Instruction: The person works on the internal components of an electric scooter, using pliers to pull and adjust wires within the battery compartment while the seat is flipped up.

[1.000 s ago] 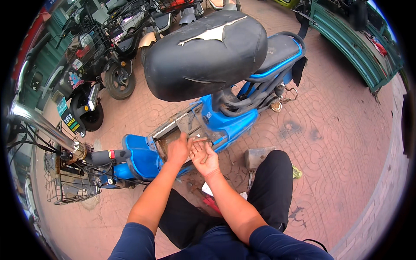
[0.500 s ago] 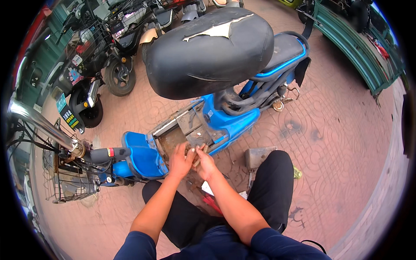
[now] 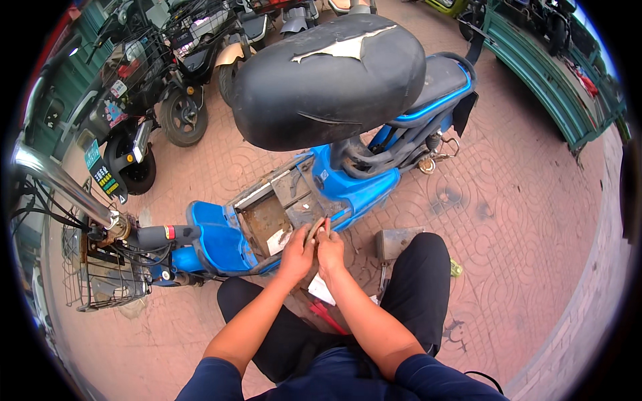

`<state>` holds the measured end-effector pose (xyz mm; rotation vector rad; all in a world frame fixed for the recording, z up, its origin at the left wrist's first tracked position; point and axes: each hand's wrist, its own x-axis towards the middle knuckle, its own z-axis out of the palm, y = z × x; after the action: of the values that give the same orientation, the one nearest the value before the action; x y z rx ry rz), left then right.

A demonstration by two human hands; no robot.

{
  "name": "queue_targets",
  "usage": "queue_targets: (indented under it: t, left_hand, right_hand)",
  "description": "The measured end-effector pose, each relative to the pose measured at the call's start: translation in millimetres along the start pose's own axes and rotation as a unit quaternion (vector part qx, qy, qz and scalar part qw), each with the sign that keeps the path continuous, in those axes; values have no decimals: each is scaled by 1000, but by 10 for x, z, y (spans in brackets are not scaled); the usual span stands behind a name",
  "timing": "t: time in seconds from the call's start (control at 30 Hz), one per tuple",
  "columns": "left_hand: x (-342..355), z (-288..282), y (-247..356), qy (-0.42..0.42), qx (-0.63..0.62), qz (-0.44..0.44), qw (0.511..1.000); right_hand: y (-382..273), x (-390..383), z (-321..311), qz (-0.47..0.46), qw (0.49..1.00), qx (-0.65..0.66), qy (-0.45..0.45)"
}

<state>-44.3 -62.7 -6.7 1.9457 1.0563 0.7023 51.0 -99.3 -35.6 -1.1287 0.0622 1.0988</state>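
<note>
My left hand point(image 3: 298, 257) and my right hand point(image 3: 330, 254) are close together over the near edge of a blue electric scooter's footboard point(image 3: 257, 230). Between their closed fingers runs a thin brownish cord-like piece point(image 3: 314, 229); its exact kind is too small to tell. A reddish tip point(image 3: 327, 224) shows at my right fingertips, and I cannot tell whether it is a finger or part of the piece. Left of the hands, the footboard's compartment stands uncovered, dirty inside, with a white patch point(image 3: 277, 241) in it.
The torn black seat point(image 3: 328, 87) rises beyond my hands. On the paving lie a grey box point(image 3: 399, 242) by my right knee, a white packet point(image 3: 319, 289) and a red-handled tool point(image 3: 326, 315) between my legs. Parked scooters point(image 3: 184, 117) and a green cart point(image 3: 542, 87) stand farther off.
Both hands have moved a little to the right along the footboard edge, still together. The white patch in the compartment now shows where my left hand was.
</note>
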Motion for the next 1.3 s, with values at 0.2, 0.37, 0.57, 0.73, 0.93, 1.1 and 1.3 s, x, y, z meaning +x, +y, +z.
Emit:
queue_targets:
  t: [0.2,0.37,0.57,0.73,0.93,1.1,1.3]
  left_hand:
    - [143,-136,-89,71,119,15,990]
    - [250,-177,-56,72,161,40,984]
    - [512,-325,-39,10,162,37,986]
    - [565,-384,51,-1,195,64,979]
    - [534,-337,11,23,225,158,961]
    - [412,-441,-183,93,181,144,968]
    - [394,-320,-536,202,14,-98,974]
  right_hand:
    - [-122,-55,-41,128,990,32,-43]
    - [-94,-31,-34,144,979,127,-75]
    - [77,90,86,155,956,222,-113]
    - [109,164,188,152,956,213,-129]
    - [301,352,97,105,894,366,-237]
    - [188,278,152,136,839,437,-293]
    - [106,281,312,155,832,474,-243]
